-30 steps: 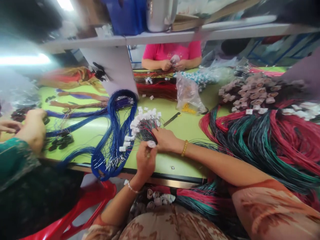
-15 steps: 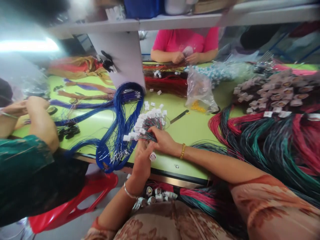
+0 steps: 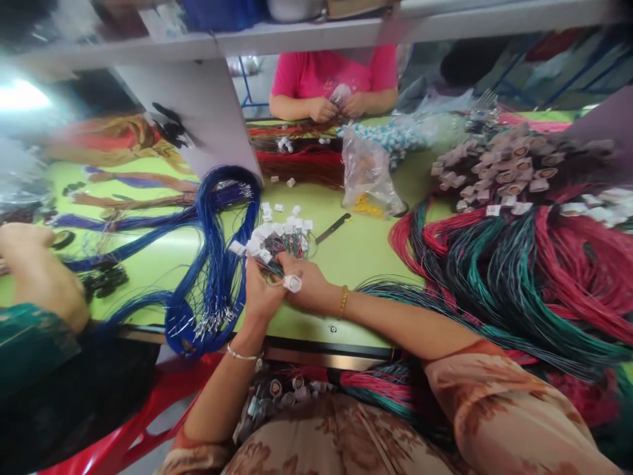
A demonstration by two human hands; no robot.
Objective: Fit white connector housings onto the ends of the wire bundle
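Note:
On the table's near side, a bundle of thin wires with white plugs [image 3: 270, 239] lies between my hands. My left hand [image 3: 263, 290] has its fingers closed on the wires just below the plugs. Beside it, my right hand [image 3: 309, 285] is closed round the same wires, with its fingertips partly hidden. A larger round white connector [image 3: 293, 284] sticks out toward me between the two hands, in front of the right one. Which fingers bear it I cannot tell.
Blue wires [image 3: 212, 264] lie left of my hands. A dark blade-like tool [image 3: 333, 227] and a clear plastic bag [image 3: 368, 171] lie beyond them. Red, green and black wires [image 3: 484, 264] are heaped at right. One co-worker [image 3: 336, 79] sits opposite; another person's arm [image 3: 44, 270] is at left.
The view has swung to the right. My left hand has moved up close to the plugs, and the round connector has risen from below my hands to between them.

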